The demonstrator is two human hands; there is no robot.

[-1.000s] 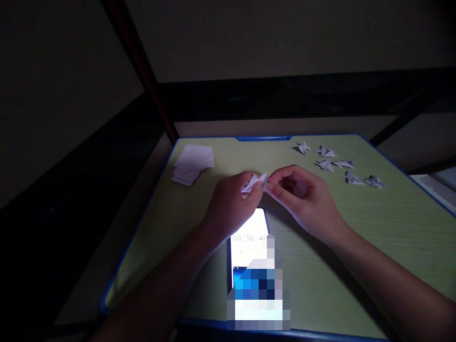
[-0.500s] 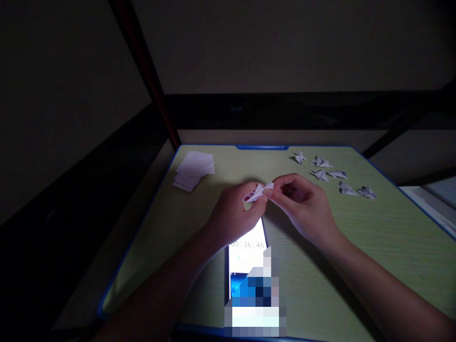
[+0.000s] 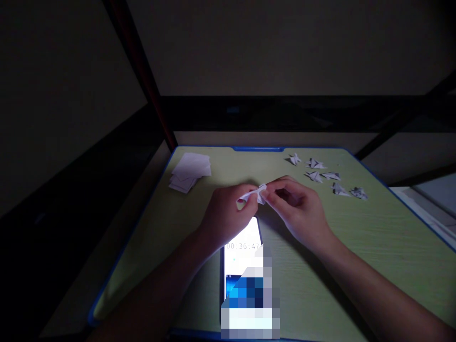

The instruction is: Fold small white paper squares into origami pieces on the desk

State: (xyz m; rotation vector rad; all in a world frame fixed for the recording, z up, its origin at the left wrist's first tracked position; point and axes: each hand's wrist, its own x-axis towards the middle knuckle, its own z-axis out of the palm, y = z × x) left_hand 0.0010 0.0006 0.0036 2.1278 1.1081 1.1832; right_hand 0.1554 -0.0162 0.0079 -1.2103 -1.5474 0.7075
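Observation:
Between my two hands is a small piece of folded white paper (image 3: 261,194), held up above the middle of the table. My left hand (image 3: 230,209) is closed on its left part, thumb in front and fingers behind. The thumb and fingertips of my right hand (image 3: 299,204) pinch its right end. Part of the paper is hidden by the fingers. Below the hands lies a lit phone (image 3: 242,259) with a running timer on its screen; its lower part is blurred out.
A loose stack of white paper sheets (image 3: 190,166) lies at the back left of the green table (image 3: 338,266). Several small folded paper figures (image 3: 315,176) are spread at the back right. The table has a blue raised edge (image 3: 258,149), with a wall behind it.
The folded paper has turned slightly in my fingers, and my left thumb has shifted on it. The whole view has moved a little, so things sit further left. The timer has advanced.

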